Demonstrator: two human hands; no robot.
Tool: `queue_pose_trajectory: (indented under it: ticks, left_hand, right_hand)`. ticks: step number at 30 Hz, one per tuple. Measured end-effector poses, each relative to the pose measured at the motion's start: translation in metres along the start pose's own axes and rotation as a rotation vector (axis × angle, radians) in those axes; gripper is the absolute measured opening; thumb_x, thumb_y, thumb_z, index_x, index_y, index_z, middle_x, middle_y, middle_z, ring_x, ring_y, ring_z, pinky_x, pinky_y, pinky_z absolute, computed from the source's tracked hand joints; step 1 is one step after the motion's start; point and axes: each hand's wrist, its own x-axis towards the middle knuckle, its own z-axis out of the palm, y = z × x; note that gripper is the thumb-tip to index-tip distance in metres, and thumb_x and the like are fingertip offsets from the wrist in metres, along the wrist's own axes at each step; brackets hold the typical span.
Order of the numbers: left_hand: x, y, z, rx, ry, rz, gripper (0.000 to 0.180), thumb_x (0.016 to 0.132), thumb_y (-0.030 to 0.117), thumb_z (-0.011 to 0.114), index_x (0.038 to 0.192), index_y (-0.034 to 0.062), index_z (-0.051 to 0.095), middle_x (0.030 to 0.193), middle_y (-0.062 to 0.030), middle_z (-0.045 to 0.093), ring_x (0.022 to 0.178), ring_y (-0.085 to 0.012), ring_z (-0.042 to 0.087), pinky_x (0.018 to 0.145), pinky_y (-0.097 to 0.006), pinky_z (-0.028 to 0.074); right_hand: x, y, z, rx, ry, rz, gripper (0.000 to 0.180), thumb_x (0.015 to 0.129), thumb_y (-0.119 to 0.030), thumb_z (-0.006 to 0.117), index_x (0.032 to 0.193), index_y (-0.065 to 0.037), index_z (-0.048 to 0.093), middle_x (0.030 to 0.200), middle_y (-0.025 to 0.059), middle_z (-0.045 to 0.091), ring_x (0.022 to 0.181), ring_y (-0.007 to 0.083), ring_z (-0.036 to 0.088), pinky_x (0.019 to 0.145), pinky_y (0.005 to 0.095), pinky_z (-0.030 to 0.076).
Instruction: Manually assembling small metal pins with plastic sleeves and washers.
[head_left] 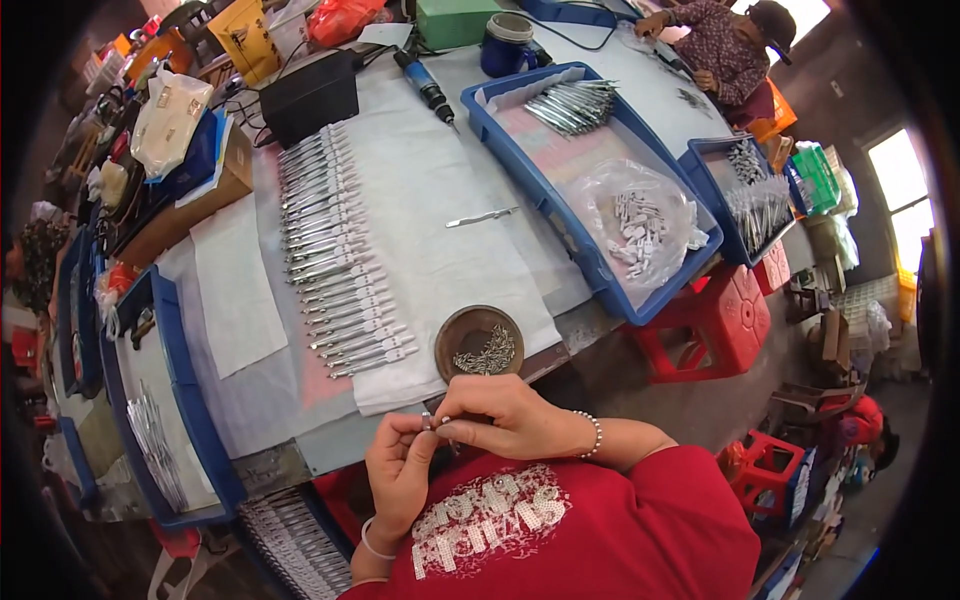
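My left hand (398, 465) is closed in a pinch on a small silvery metal piece (427, 420), in front of my body at the table's near edge. Close against it, my right hand (500, 415) is also pinched shut, its fingertips meeting those of the left. Whatever sits between the right fingertips is too small to make out. Just beyond the hands stands a round brown bowl (462, 328) with many tiny metal parts (488, 352) in it. Farther off, a single slim metal piece (482, 217) lies on the white cloth (420, 260).
A long row of slim metal pieces (335, 260) lies left of the cloth's middle. Right of it stands a blue tray (590, 262) with a bag of parts (640, 225). A blue power screwdriver (425, 85) lies at the back. Across the table, another person (735, 50) works.
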Motion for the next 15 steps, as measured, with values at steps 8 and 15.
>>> queue_pose_trajectory:
  ticks: [8, 15]
  left_hand:
    - [-0.012, 0.000, -0.009, 0.034, 0.039, -0.038, 0.009, 0.092, 0.003, 0.050, 0.099, -0.0027, 0.049, 0.088, -0.0057, 0.060, 0.078, -0.0075, 0.057, 0.072, -0.019, 0.045]
    - [-0.006, -0.004, -0.008, 0.031, 0.036, -0.089, 0.009, 0.091, 0.002, 0.052, 0.099, -0.0011, 0.050, 0.088, -0.0054, 0.062, 0.079, -0.0068, 0.057, 0.070, -0.019, 0.045]
  right_hand:
    - [0.000, 0.001, 0.013, 0.064, -0.040, 0.071, 0.010, 0.083, -0.004, 0.061, 0.091, 0.000, 0.059, 0.075, 0.0072, 0.061, 0.064, 0.0137, 0.062, 0.055, 0.0249, 0.047]
    - [0.005, -0.002, 0.013, -0.080, 0.081, 0.100, 0.009, 0.079, -0.006, 0.066, 0.085, 0.000, 0.062, 0.073, 0.0098, 0.062, 0.062, 0.0153, 0.062, 0.055, 0.0249, 0.047]
